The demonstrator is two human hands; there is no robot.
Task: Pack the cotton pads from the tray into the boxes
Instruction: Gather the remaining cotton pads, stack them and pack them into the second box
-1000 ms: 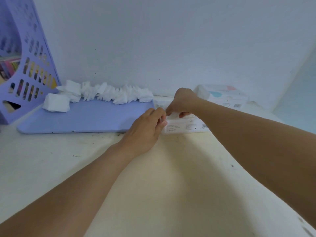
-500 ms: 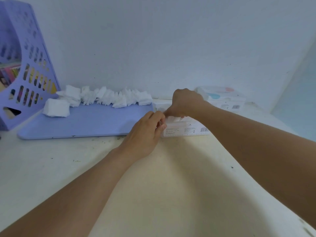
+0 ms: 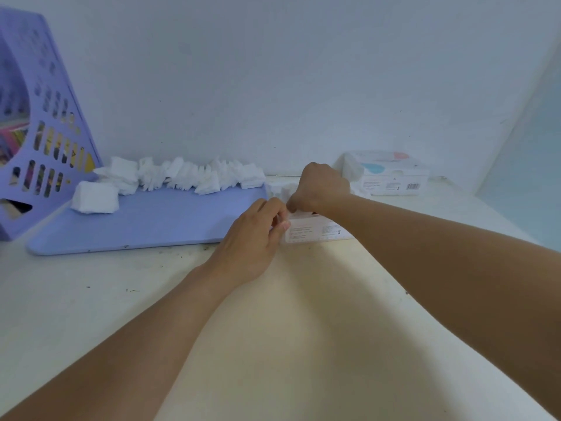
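Note:
A lilac tray (image 3: 145,221) lies flat at the left, with white cotton pads (image 3: 182,177) heaped along its far edge and one stack (image 3: 94,198) apart at the left. A small white box (image 3: 315,230) stands right of the tray. My left hand (image 3: 255,235) pinches the box's left end. My right hand (image 3: 321,188) is curled over the box's top, fingers closed at its opening. What the fingers hold inside is hidden. A second white box (image 3: 391,174) with pink and blue marks sits at the back right.
A perforated lilac file holder (image 3: 39,123) stands at the far left beside the tray. The cream table (image 3: 303,329) stretches toward me between my forearms. A white wall closes the back, and a pale blue panel stands at the right.
My left hand has shifted slightly right along the box's left end. My right hand has stayed on the box's top. The box has barely moved.

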